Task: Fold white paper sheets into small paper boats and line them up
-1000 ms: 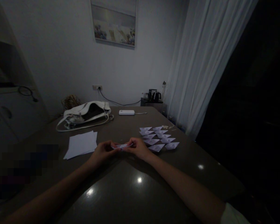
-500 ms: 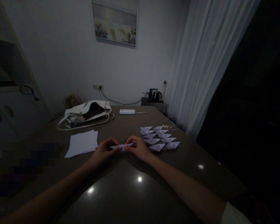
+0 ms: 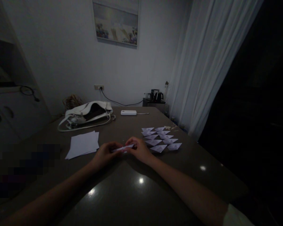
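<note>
Between my two hands is a small folded white paper boat (image 3: 129,147), held low over the dark table. My left hand (image 3: 106,153) pinches its left end, and the fingers cover much of that side. Closed on the right end, my right hand (image 3: 139,150) has thumb and fingertips against the paper. Just right of that hand, several finished-looking paper boats (image 3: 158,148) stand in two columns. To the left of my left hand lies a loose stack of white paper sheets (image 3: 83,144).
A white handbag (image 3: 88,113) lies at the table's back left. Near the far edge is a white power bank (image 3: 128,112) with a short cable. Beyond the table, a black kettle (image 3: 158,96) stands on a low stand. A white curtain (image 3: 195,62) hangs to the right.
The paper boat has tilted slightly, its left end lower and more covered. My left hand's fingers have shifted a little to the right; the boats in columns and the sheets are unmoved.
</note>
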Tool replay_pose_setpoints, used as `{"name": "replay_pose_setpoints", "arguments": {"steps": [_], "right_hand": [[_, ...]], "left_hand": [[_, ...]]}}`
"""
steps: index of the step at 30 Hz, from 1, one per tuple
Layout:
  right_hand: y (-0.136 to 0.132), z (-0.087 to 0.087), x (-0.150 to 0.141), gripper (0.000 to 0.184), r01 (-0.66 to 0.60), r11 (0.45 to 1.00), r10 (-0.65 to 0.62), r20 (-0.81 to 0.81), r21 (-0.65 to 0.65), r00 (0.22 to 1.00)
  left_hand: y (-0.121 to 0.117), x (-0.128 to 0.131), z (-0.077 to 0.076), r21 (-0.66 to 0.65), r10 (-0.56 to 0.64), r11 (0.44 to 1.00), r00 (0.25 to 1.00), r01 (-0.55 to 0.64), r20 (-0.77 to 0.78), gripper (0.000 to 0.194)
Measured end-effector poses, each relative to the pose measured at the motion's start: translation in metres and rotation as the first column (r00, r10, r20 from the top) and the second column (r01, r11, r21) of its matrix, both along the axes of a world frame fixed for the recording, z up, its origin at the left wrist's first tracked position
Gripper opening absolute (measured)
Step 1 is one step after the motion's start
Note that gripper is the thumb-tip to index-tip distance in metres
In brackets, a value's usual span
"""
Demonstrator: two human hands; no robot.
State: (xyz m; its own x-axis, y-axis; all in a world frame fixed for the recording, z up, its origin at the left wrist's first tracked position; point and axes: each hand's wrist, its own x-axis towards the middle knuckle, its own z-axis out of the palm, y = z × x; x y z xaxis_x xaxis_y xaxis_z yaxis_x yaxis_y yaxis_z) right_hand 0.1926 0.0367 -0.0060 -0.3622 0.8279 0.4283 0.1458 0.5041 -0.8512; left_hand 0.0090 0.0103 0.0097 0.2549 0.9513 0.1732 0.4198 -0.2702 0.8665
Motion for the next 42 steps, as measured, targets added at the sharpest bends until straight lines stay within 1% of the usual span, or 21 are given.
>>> {"name": "replay_pose_setpoints", "arguments": {"steps": [3, 5, 8, 10, 13, 16, 18, 20, 23, 28, 35, 37, 42], "right_hand": [[0.0023, -0.0026, -0.0001, 0.016, -0.005, 1.000, 0.004, -0.032, -0.027, 0.999], [0.0041, -0.0037, 0.0004, 0.017, 0.009, 0.998, -0.012, -0.048, -0.061, 0.999], [0.0062, -0.0044, 0.0011, 0.021, 0.023, 0.990, -0.033, -0.072, -0.139, 0.997], [0.0067, -0.0046, 0.0010, 0.024, 0.011, 0.981, -0.030, -0.100, -0.193, 0.995], [0.0065, -0.0056, -0.0001, 0.031, -0.034, 0.957, -0.014, -0.165, -0.288, 0.986], [0.0058, -0.0073, -0.0016, 0.036, -0.114, 0.913, 0.018, -0.239, -0.392, 0.971], [0.0054, -0.0085, -0.0022, 0.037, -0.162, 0.893, 0.054, -0.256, -0.420, 0.965], [0.0051, -0.0091, -0.0025, 0.038, -0.189, 0.893, 0.088, -0.255, -0.408, 0.963], [0.0042, -0.0082, -0.0026, 0.036, -0.199, 0.909, 0.104, -0.265, -0.365, 0.959], [0.0016, -0.0042, -0.0035, 0.032, -0.174, 0.915, 0.083, -0.253, -0.364, 0.964], [0.0030, -0.0048, -0.0028, 0.039, -0.151, 0.924, 0.069, -0.238, -0.350, 0.969], [0.0027, -0.0038, -0.0019, 0.040, -0.151, 0.927, 0.069, -0.238, -0.345, 0.969], [-0.0010, -0.0003, -0.0016, 0.040, -0.192, 0.931, 0.121, -0.235, -0.310, 0.964]], "left_hand": [[0.0011, 0.0001, 0.0000, -0.005, -0.005, 1.000, 1.000, 0.006, 0.016, 0.041], [0.0027, -0.0002, -0.0007, -0.031, -0.007, 0.999, 1.000, 0.007, 0.021, 0.043], [0.0050, -0.0007, -0.0020, -0.064, -0.017, 0.998, 1.000, 0.019, 0.024, 0.045], [0.0056, -0.0012, -0.0028, -0.063, -0.032, 0.997, 0.999, 0.034, 0.038, 0.045], [0.0054, -0.0020, -0.0035, -0.060, -0.032, 0.998, 0.996, 0.036, 0.078, 0.046], [0.0040, -0.0023, -0.0028, -0.081, -0.005, 0.997, 0.994, 0.013, 0.106, 0.048], [0.0029, -0.0020, -0.0015, -0.097, 0.013, 0.995, 0.992, -0.001, 0.123, 0.049], [0.0024, -0.0016, -0.0004, -0.116, 0.024, 0.993, 0.989, -0.007, 0.149, 0.050], [0.0030, -0.0012, -0.0001, -0.132, 0.035, 0.991, 0.982, -0.010, 0.186, 0.052], [0.0035, -0.0008, 0.0002, -0.153, 0.053, 0.988, 0.978, -0.022, 0.202, 0.051], [0.0007, 0.0014, 0.0043, -0.190, 0.053, 0.982, 0.962, -0.001, 0.268, 0.053], [0.0021, 0.0007, 0.0027, -0.183, 0.044, 0.983, 0.963, 0.006, 0.266, 0.054], [0.0066, -0.0018, -0.0035, -0.161, -0.019, 0.986, 0.982, 0.050, 0.188, 0.058]]}}
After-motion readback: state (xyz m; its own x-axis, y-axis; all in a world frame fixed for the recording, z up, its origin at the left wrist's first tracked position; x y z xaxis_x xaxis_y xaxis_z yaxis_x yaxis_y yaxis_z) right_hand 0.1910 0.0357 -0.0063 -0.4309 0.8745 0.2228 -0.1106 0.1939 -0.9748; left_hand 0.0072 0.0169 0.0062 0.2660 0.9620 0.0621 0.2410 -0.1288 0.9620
